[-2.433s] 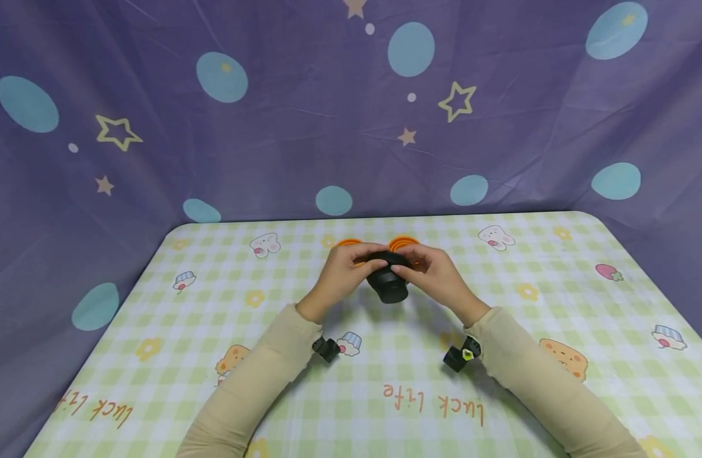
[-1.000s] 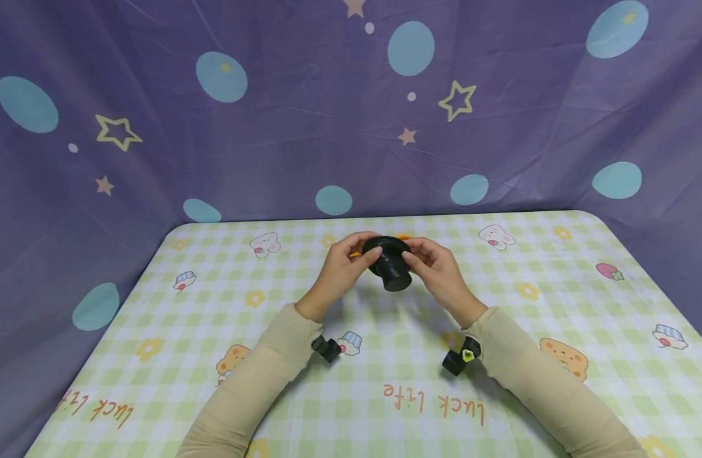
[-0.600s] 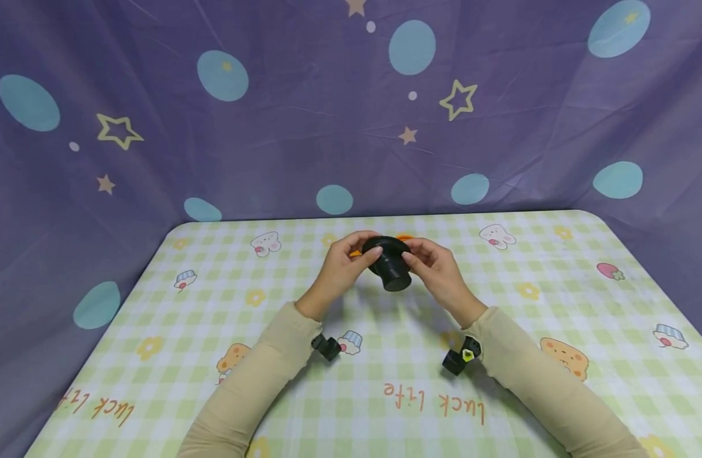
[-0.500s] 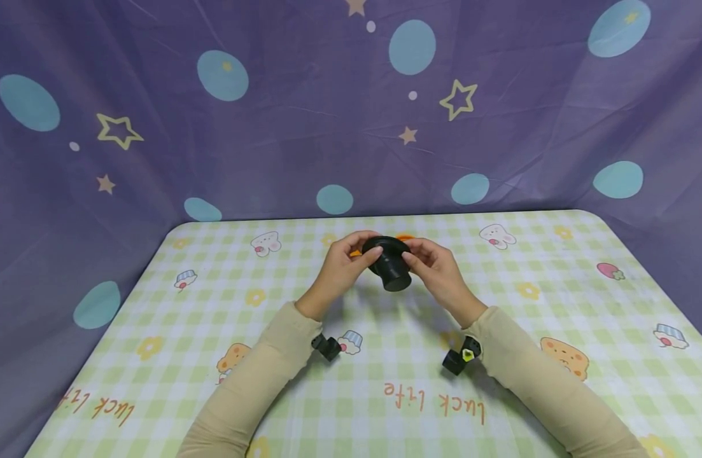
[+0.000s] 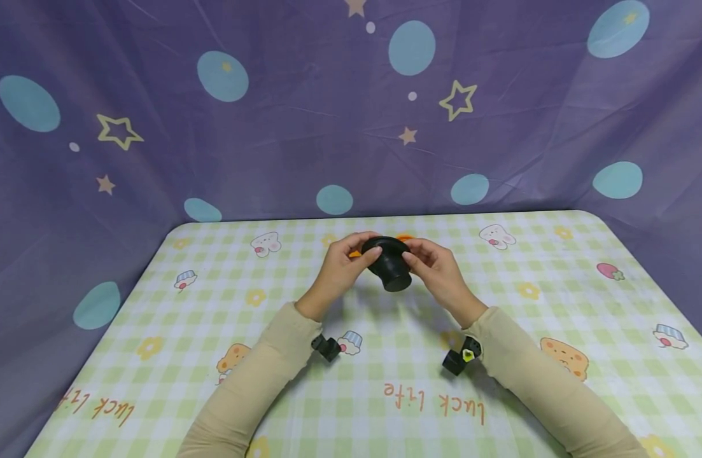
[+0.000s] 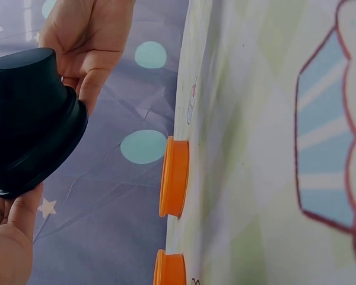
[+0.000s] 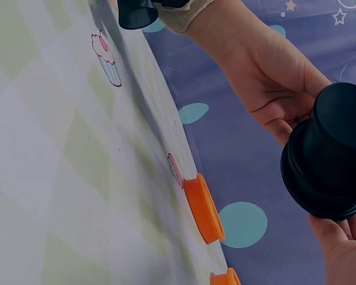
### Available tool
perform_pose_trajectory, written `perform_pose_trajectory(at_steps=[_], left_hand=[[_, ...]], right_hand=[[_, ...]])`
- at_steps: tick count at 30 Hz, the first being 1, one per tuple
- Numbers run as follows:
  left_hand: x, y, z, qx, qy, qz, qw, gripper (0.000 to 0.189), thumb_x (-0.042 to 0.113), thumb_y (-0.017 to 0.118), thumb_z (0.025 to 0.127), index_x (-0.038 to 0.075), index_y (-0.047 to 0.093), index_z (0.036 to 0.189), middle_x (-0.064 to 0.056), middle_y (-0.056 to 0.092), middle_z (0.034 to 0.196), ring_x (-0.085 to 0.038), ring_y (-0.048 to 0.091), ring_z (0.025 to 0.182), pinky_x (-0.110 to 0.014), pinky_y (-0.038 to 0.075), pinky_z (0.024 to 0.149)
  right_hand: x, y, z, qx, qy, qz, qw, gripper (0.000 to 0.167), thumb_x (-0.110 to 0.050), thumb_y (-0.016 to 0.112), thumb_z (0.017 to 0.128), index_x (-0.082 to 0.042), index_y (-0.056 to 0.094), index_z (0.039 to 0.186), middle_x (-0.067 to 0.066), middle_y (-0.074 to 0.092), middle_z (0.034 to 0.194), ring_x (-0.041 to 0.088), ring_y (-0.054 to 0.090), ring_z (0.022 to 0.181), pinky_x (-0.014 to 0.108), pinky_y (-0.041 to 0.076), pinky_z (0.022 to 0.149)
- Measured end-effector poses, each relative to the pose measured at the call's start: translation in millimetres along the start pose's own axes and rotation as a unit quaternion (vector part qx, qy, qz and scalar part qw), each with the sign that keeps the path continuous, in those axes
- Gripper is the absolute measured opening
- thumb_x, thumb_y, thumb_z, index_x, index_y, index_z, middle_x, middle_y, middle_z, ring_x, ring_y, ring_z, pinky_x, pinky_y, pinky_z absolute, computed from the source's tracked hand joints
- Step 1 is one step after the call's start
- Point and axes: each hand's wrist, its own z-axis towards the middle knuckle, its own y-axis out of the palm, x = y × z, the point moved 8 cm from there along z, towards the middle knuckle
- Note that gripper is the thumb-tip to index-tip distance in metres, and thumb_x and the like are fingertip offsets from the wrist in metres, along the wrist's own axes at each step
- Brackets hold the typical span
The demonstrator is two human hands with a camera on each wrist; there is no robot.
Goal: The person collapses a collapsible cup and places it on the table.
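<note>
A black, hat-shaped piece with a round tapering body and a wide stepped rim is held above the table, its narrow end toward me. My left hand pinches the rim on the left, thumb near the body. On the opposite side my right hand pinches the same rim with thumb and fingers. Both wrist views show the black piece between the two hands, apart from the tabletop. Behind the hands, two orange round lid-like pieces rest on the table, mostly hidden in the head view.
A green-and-white checked cloth with printed cartoons covers the table. Behind it hangs a purple curtain with stars and blue ovals. Small black wrist cameras hang below both sleeves.
Compared with the earliest frame, both hands have lifted the black piece slightly and turned it so its rim shows more. Over the last second it has barely moved, tilting only slightly.
</note>
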Motion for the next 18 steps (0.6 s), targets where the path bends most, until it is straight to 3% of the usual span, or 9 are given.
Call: perform_pose_trajectory(at_steps=[18], left_hand=[[3.4,-1.9,-0.7,0.009,0.012,0.021,0.9997,0.027,0.004,0.063,0.089,-0.009,0.063,0.113,-0.023,0.064,0.091,-0.008,0.055,0.076,-0.018,0.048,0.065]], right_hand=[[-1.5,2.4,-0.4,-0.008,-0.004,0.007,0.9999,0.028,-0.002,0.053,0.095,0.016,0.052,0.116,-0.005,0.064,0.091,0.008,0.063,0.083,0.024,0.055,0.074]])
